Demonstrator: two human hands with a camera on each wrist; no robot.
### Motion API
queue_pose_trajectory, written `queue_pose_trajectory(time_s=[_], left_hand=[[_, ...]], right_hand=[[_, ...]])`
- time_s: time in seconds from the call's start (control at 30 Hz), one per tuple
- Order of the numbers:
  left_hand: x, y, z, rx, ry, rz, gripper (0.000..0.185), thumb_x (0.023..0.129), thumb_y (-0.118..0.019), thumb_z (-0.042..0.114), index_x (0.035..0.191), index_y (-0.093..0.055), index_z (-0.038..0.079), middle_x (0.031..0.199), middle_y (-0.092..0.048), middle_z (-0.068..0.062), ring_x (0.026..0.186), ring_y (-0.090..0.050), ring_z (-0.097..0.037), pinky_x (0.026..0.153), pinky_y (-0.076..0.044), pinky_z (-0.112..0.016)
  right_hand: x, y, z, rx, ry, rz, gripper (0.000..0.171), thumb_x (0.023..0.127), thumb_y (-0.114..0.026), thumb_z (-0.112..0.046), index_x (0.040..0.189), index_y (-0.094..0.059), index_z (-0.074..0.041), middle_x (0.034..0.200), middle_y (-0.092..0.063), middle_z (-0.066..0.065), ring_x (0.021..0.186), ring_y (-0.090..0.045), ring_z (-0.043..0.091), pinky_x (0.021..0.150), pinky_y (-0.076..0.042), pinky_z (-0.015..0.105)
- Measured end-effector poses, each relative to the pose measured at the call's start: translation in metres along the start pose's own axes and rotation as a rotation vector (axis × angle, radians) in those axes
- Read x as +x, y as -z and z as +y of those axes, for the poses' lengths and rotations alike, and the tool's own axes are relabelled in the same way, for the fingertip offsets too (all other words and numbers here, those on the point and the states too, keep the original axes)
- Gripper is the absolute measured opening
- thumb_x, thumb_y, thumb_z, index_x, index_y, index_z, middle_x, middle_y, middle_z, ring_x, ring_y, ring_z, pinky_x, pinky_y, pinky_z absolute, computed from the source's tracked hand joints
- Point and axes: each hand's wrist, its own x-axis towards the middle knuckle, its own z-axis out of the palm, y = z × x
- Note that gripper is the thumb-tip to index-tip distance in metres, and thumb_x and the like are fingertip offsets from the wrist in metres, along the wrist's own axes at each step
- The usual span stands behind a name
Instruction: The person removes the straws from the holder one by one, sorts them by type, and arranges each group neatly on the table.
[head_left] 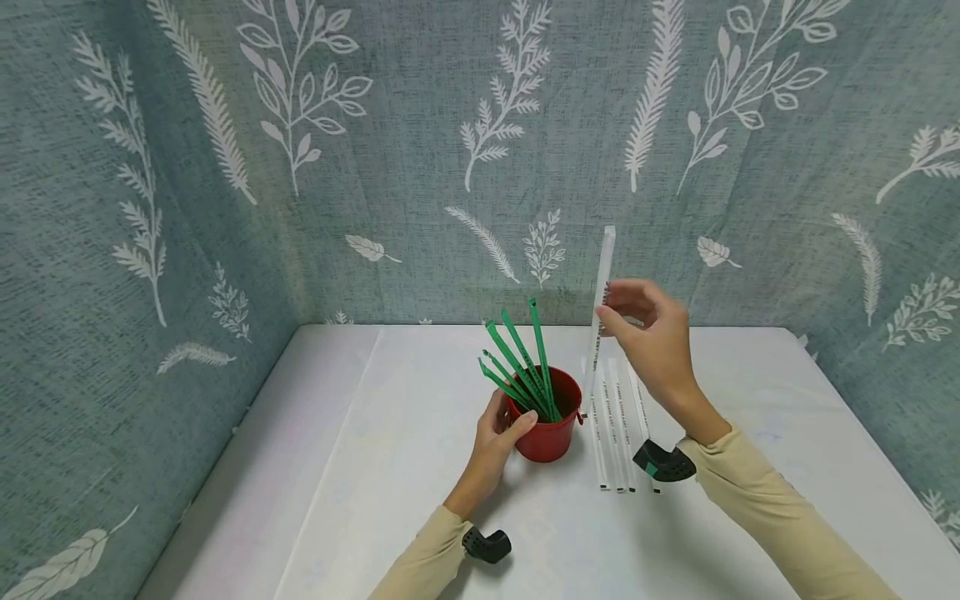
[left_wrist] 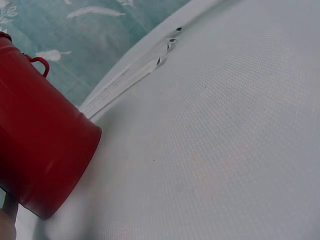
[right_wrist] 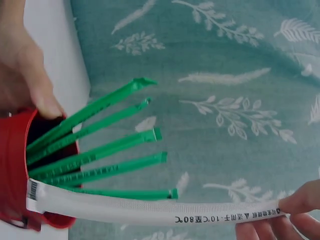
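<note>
A small red bucket (head_left: 545,440) stands on the white table, holding several green paper-wrapped straws (head_left: 517,357) that lean out over its rim. My left hand (head_left: 492,440) grips the bucket's left side, its thumb at the rim. Between thumb and fingers, my right hand (head_left: 651,337) pinches a white paper-wrapped straw (head_left: 602,287) with black print. This straw stands nearly upright in the head view, just right of the bucket. In the right wrist view its lower end overlaps the bucket's rim.
Several more white wrapped straws (head_left: 619,433) lie side by side on the table (head_left: 405,467), right of the bucket. A teal curtain (head_left: 420,150) with white leaf prints hangs behind the table's back edge and along both sides.
</note>
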Motion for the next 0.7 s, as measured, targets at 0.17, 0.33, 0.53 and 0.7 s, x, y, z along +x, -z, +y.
queue_pose_trajectory(time_s=[0.17,0.33,0.53,0.7], left_hand=[[0.0,0.0,0.0,0.008,0.003,-0.008,0.057,0.091,-0.057,0.015,0.142,-0.035,0.006,0.14,-0.044,-0.012,0.133,-0.035,-0.022,0.107,-0.03,-0.042],[0.0,0.001,0.0,0.008,0.008,-0.005,0.058,0.091,-0.056,0.016,0.143,-0.033,0.006,0.141,-0.043,-0.012,0.133,-0.035,-0.021,0.106,-0.032,-0.042],[0.001,0.0,0.001,0.009,0.003,-0.018,0.058,0.091,-0.056,0.016,0.144,-0.032,0.004,0.141,-0.043,-0.012,0.132,-0.035,-0.023,0.106,-0.032,-0.042],[0.0,0.0,0.001,-0.001,-0.004,-0.015,0.056,0.092,-0.056,0.014,0.142,-0.034,0.004,0.14,-0.044,-0.015,0.132,-0.036,-0.023,0.106,-0.032,-0.041]], right_hand=[[-0.002,0.014,0.004,-0.067,-0.016,-0.04,0.029,0.086,-0.067,-0.002,0.114,-0.061,0.003,0.098,-0.063,0.016,0.08,-0.062,0.007,0.063,-0.054,0.024],[-0.006,0.026,0.011,-0.115,-0.045,-0.064,0.029,0.086,-0.067,-0.003,0.114,-0.061,0.004,0.097,-0.062,0.017,0.081,-0.062,0.005,0.062,-0.054,0.023],[-0.011,0.039,0.023,-0.179,-0.064,-0.064,0.027,0.087,-0.066,-0.004,0.112,-0.061,0.004,0.095,-0.062,0.016,0.079,-0.062,0.004,0.061,-0.054,0.024],[-0.016,0.046,0.031,-0.204,-0.099,-0.071,0.027,0.087,-0.065,-0.004,0.113,-0.061,0.005,0.095,-0.062,0.018,0.077,-0.062,0.003,0.059,-0.054,0.024]])
